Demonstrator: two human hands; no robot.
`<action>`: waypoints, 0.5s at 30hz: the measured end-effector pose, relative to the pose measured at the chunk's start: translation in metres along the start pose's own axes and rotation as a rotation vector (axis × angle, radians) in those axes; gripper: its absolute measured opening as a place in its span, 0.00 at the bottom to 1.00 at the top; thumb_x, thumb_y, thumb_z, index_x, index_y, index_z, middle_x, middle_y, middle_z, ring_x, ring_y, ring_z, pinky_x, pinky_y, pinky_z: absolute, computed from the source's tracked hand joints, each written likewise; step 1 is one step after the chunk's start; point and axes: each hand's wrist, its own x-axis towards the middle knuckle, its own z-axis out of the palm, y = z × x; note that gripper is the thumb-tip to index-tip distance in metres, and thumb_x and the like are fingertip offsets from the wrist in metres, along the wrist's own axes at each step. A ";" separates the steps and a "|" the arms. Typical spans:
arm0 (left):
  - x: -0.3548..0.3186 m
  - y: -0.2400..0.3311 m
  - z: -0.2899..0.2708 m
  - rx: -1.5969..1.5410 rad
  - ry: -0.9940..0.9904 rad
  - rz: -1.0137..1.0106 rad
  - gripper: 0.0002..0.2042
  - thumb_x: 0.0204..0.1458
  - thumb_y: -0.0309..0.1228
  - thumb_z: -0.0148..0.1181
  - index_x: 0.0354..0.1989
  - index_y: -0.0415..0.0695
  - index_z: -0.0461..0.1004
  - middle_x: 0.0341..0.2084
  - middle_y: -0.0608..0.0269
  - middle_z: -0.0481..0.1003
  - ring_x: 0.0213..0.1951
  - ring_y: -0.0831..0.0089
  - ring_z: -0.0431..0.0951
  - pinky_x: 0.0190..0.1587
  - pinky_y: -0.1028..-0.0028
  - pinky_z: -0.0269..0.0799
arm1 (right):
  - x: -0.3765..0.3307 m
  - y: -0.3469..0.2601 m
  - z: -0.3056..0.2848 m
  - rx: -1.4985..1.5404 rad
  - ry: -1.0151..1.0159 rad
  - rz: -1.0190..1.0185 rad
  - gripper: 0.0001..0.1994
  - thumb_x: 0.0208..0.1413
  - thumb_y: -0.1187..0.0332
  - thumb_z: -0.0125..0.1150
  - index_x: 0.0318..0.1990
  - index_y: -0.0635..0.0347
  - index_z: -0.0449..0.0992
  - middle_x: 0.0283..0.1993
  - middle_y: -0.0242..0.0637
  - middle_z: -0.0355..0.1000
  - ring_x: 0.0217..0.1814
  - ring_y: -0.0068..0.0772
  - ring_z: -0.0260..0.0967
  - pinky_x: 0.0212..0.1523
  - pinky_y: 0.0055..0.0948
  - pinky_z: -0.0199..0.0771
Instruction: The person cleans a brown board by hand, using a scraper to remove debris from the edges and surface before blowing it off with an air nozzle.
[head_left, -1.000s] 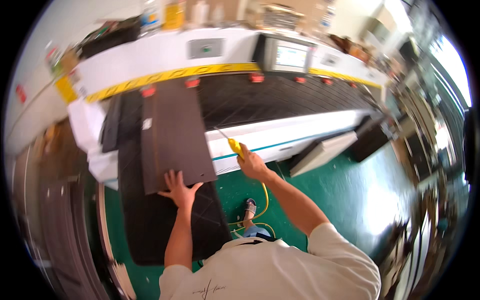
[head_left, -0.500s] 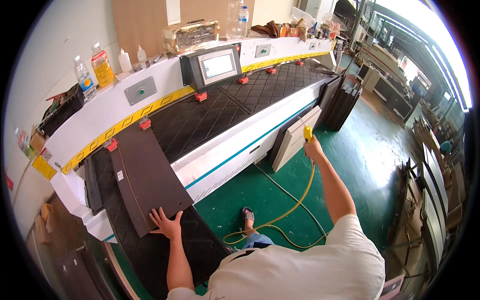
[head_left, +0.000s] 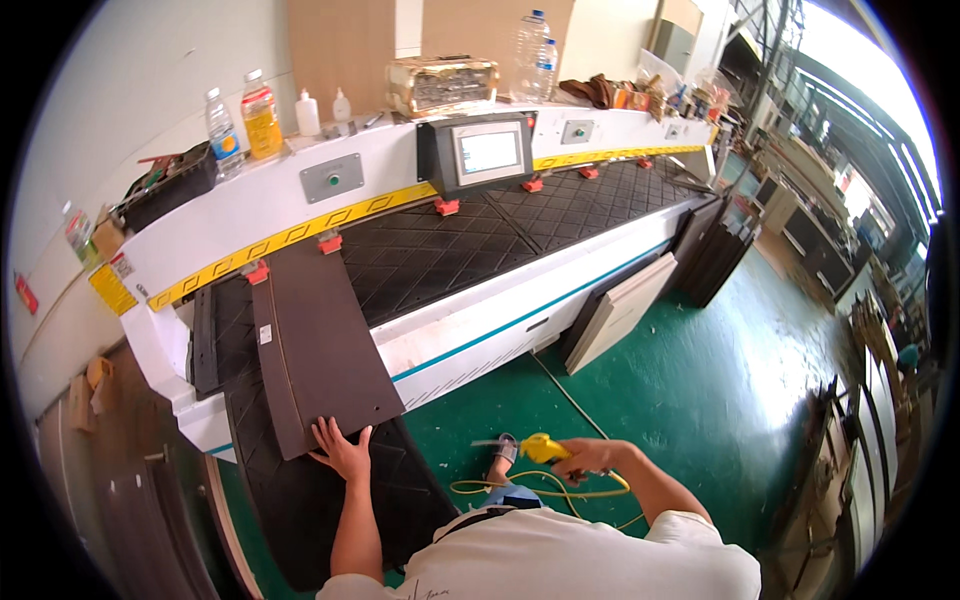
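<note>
My left hand [head_left: 342, 450] presses flat, fingers spread, on the near end of a long dark brown panel [head_left: 315, 345]. The panel lies across the left part of a white machine's black diamond-patterned belt [head_left: 470, 245], its far end under a yellow-striped guard. My right hand [head_left: 585, 458] grips a yellow air gun [head_left: 540, 447] with a thin nozzle pointing left, held low in front of my chest. A yellow coiled hose [head_left: 520, 490] runs from the gun down to the green floor.
A grey touchscreen [head_left: 488, 152] sits on the machine's top housing, with bottles [head_left: 245, 118] and a gold box behind it. Light and dark boards [head_left: 625, 310] lean against the machine's right side. More dark panels [head_left: 330, 510] lie below my left arm. Stacked material stands far right.
My right hand with the air gun has come down from out at the right toward my body. The view has tilted down and left. My left hand stays on the panel end.
</note>
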 end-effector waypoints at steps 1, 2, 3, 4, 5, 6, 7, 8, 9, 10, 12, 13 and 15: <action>-0.001 -0.002 -0.002 0.004 -0.009 -0.021 0.46 0.48 0.60 0.71 0.70 0.45 0.63 0.75 0.52 0.55 0.78 0.50 0.47 0.68 0.23 0.34 | 0.005 -0.015 0.011 -0.091 0.020 0.041 0.16 0.70 0.58 0.59 0.56 0.57 0.70 0.31 0.28 0.71 0.31 0.20 0.66 0.34 0.21 0.67; -0.001 -0.002 -0.003 0.013 0.018 -0.022 0.46 0.47 0.60 0.71 0.70 0.44 0.63 0.75 0.51 0.55 0.78 0.49 0.47 0.68 0.23 0.35 | 0.016 -0.019 0.014 -0.104 0.055 0.024 0.17 0.70 0.57 0.59 0.57 0.57 0.69 0.32 0.28 0.70 0.32 0.19 0.66 0.34 0.21 0.67; -0.001 -0.002 -0.004 0.022 0.045 -0.022 0.46 0.47 0.60 0.71 0.70 0.44 0.63 0.75 0.50 0.54 0.78 0.49 0.47 0.68 0.23 0.36 | 0.028 -0.018 0.019 -0.116 0.090 0.006 0.17 0.71 0.57 0.58 0.58 0.57 0.68 0.32 0.28 0.69 0.32 0.19 0.66 0.34 0.21 0.67; -0.001 -0.005 -0.005 0.033 0.069 -0.026 0.47 0.47 0.60 0.71 0.70 0.44 0.62 0.75 0.48 0.53 0.77 0.48 0.47 0.68 0.24 0.36 | 0.040 -0.022 0.023 -0.128 0.121 -0.009 0.18 0.71 0.57 0.58 0.60 0.57 0.68 0.33 0.28 0.69 0.32 0.19 0.65 0.35 0.20 0.67; -0.002 -0.006 -0.004 0.035 0.074 -0.042 0.47 0.46 0.60 0.71 0.70 0.44 0.62 0.75 0.47 0.53 0.77 0.48 0.47 0.68 0.24 0.37 | 0.038 -0.043 0.032 -0.172 0.130 -0.005 0.19 0.72 0.58 0.57 0.62 0.58 0.66 0.34 0.29 0.66 0.33 0.19 0.65 0.36 0.20 0.67; -0.002 -0.007 -0.004 0.039 0.080 -0.058 0.47 0.46 0.61 0.71 0.70 0.44 0.62 0.75 0.47 0.52 0.77 0.48 0.46 0.69 0.25 0.38 | 0.040 -0.053 0.037 -0.151 0.079 -0.010 0.19 0.72 0.58 0.57 0.62 0.58 0.66 0.33 0.29 0.66 0.32 0.20 0.64 0.36 0.20 0.67; -0.003 -0.005 -0.004 0.042 0.080 -0.067 0.48 0.45 0.61 0.72 0.70 0.44 0.62 0.75 0.46 0.52 0.77 0.47 0.46 0.69 0.25 0.38 | 0.040 -0.059 0.041 -0.123 0.032 -0.012 0.19 0.72 0.58 0.57 0.62 0.58 0.66 0.33 0.29 0.66 0.32 0.20 0.64 0.36 0.20 0.66; -0.005 -0.002 -0.004 0.039 0.078 -0.079 0.48 0.45 0.61 0.72 0.70 0.44 0.62 0.75 0.46 0.52 0.77 0.47 0.46 0.69 0.26 0.39 | 0.041 -0.062 0.043 -0.094 -0.016 -0.014 0.19 0.72 0.58 0.57 0.62 0.58 0.66 0.33 0.29 0.67 0.32 0.20 0.64 0.36 0.20 0.66; -0.006 0.001 -0.004 0.036 0.076 -0.090 0.48 0.45 0.61 0.72 0.70 0.44 0.62 0.75 0.46 0.52 0.77 0.47 0.46 0.70 0.27 0.39 | 0.047 -0.056 0.043 -0.145 0.005 -0.002 0.18 0.72 0.58 0.57 0.61 0.57 0.67 0.33 0.30 0.66 0.31 0.21 0.62 0.35 0.21 0.66; -0.006 0.002 -0.005 0.035 0.078 -0.104 0.49 0.45 0.61 0.72 0.70 0.43 0.62 0.75 0.46 0.52 0.77 0.47 0.46 0.70 0.28 0.40 | 0.050 -0.053 0.046 -0.151 0.079 -0.001 0.17 0.72 0.58 0.57 0.60 0.57 0.67 0.33 0.30 0.66 0.31 0.21 0.62 0.35 0.22 0.66; -0.007 0.003 -0.006 0.022 0.080 -0.091 0.49 0.45 0.60 0.72 0.70 0.43 0.62 0.75 0.46 0.52 0.77 0.47 0.46 0.70 0.29 0.40 | 0.055 -0.050 0.047 -0.164 0.227 -0.001 0.16 0.72 0.58 0.57 0.58 0.56 0.67 0.32 0.30 0.66 0.30 0.21 0.61 0.35 0.23 0.66; -0.006 0.003 -0.007 0.013 0.085 -0.083 0.49 0.45 0.60 0.72 0.70 0.43 0.62 0.75 0.46 0.52 0.77 0.47 0.46 0.71 0.29 0.40 | 0.048 -0.060 0.047 -0.100 0.146 0.044 0.15 0.72 0.57 0.57 0.57 0.56 0.67 0.32 0.30 0.66 0.31 0.21 0.62 0.35 0.24 0.67; -0.007 0.003 -0.008 0.011 0.084 -0.077 0.48 0.45 0.59 0.73 0.70 0.42 0.62 0.75 0.46 0.53 0.77 0.47 0.46 0.71 0.30 0.41 | 0.056 -0.045 0.038 -0.051 0.020 0.047 0.15 0.72 0.58 0.57 0.57 0.56 0.67 0.33 0.30 0.67 0.31 0.21 0.62 0.35 0.23 0.66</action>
